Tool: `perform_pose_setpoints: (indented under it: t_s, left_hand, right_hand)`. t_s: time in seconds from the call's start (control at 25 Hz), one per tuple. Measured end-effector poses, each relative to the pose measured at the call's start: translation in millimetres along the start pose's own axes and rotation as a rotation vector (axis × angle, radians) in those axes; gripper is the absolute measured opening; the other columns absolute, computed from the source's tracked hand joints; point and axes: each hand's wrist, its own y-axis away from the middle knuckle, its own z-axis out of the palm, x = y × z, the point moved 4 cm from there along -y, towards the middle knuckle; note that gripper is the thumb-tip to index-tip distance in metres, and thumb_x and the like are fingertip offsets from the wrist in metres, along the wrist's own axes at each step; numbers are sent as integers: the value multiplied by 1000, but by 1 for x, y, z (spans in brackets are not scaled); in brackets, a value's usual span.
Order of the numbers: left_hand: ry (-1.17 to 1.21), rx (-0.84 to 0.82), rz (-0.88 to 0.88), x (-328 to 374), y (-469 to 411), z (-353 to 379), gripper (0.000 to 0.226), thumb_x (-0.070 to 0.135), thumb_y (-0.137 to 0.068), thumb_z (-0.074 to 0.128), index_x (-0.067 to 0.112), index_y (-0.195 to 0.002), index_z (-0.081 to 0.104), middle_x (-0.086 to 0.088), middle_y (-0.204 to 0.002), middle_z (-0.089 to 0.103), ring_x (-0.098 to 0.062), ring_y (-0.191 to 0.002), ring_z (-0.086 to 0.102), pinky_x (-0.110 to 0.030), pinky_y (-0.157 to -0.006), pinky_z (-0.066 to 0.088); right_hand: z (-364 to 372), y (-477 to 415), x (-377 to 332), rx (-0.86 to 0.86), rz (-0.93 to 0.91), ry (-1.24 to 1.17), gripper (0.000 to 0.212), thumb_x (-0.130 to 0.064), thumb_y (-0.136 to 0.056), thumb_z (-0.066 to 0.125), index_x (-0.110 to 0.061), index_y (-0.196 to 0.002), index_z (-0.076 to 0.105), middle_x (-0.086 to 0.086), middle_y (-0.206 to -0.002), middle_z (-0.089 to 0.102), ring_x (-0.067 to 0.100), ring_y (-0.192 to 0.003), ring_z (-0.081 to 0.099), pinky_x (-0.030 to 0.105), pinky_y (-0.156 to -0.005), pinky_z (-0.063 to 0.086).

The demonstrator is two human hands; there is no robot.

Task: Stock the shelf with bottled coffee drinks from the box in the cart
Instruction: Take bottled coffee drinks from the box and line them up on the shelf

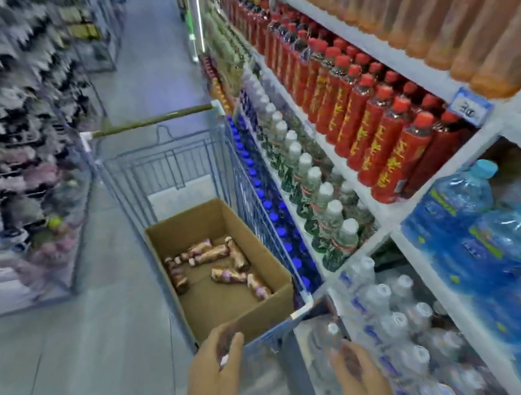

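Left hand clamps a bottle beside the box rim, presumably for transfer to the shelf. Right hand: grip cannot be determined; blurred.

I see a grey floor running down a narrow aisle, a wire rack of blurred dark and pink goods on my left, and a bright vertical light strip far ahead

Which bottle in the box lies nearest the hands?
The coffee bottle at the cluster's near end, close to the box's right wall; all the others lie farther toward the cart handle.
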Motion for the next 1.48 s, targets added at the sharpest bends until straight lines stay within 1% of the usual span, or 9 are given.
perform_pose_setpoints:
  t_s: [0.12, 0.28, 0.48, 0.8, 1.0, 1.16, 1.28, 1.36, 1.48]
  left_hand:
    - [5, 62, -92, -15, -23, -24, 14, 28, -96, 69, 38, -105, 65, 27, -93, 71, 1, -96, 69, -1, -72, 44]
    - [7, 82, -204, -32, -50, -39, 31, 40, -97, 63, 25, -124, 64, 5, -115, 70, -18, -101, 70, -32, -89, 55]
    - [-72, 78, -273, -44, -89, -37, 33, 41, -100, 59, 24, -128, 64, 6, -121, 68, -14, -115, 63, -42, -101, 52]
    - [-365, -52, -333, -53, -217, 4, 44, 39, -102, 58, 20, -141, 53, 1, -134, 62, -16, -120, 59, -36, -104, 49]
    - [-619, -272, -363, -102, -341, 46, 54, 31, -97, 63, 12, -145, 47, -11, -140, 59, -28, -126, 56, -40, -105, 47]
    - [-872, -494, -305, -175, -429, 96, 76, 21, -94, 68, 11, -157, 28, -18, -154, 44, -36, -139, 44, -45, -114, 38]
    - [-1047, -598, -245, -229, -469, 132, 72, 19, -96, 62, 16, -159, 26, -16, -165, 24, -37, -149, 28, -48, -119, 31]
    - [-1134, -568, -168, -247, -480, 140, 72, 20, -94, 63, 19, -157, 29, -13, -162, 26, -35, -147, 28, -50, -118, 30]
    - [-1192, -537, -102, -267, -490, 142, 72, 23, -90, 68, 19, -154, 34, -13, -154, 36, -34, -142, 31, -48, -115, 30]
  right_hand:
    - [46, -14, -17, -72, 48, 73, 27, -22, -90, 76, -21, -116, 70, 5, -110, 71, 17, -98, 66, 10, -72, 47]
    - [88, -41, -35, -222, 78, 178, 25, -36, -95, 68, -27, -118, 65, -7, -115, 68, 14, -113, 62, 33, -101, 47]
    - [124, -88, -46, -342, 50, 285, 27, -48, -96, 61, -35, -121, 60, -21, -117, 63, 6, -114, 59, 33, -101, 48]
    - [168, -185, -44, -482, 198, 225, 35, -47, -98, 59, -30, -129, 58, -15, -122, 64, 0, -111, 59, 23, -94, 45]
    - [193, -214, -34, -460, 365, 185, 26, -45, -97, 62, -31, -119, 63, -16, -114, 66, -2, -107, 61, 15, -85, 44]
    - [218, -222, -6, -398, 539, 138, 15, -41, -95, 66, -35, -109, 68, -18, -109, 69, -5, -102, 62, 13, -79, 45]
    - [235, -224, 20, -345, 684, 100, 14, -36, -96, 68, -30, -108, 71, -11, -109, 72, 1, -100, 67, 25, -89, 52]
    - [240, -224, 26, -283, 726, 79, 12, -29, -96, 69, -25, -106, 73, -7, -105, 74, 6, -92, 72, 35, -93, 56]
    - [247, -232, 33, -235, 746, 50, 9, -26, -95, 70, -22, -103, 74, -11, -91, 74, 15, -83, 74, 37, -81, 62]
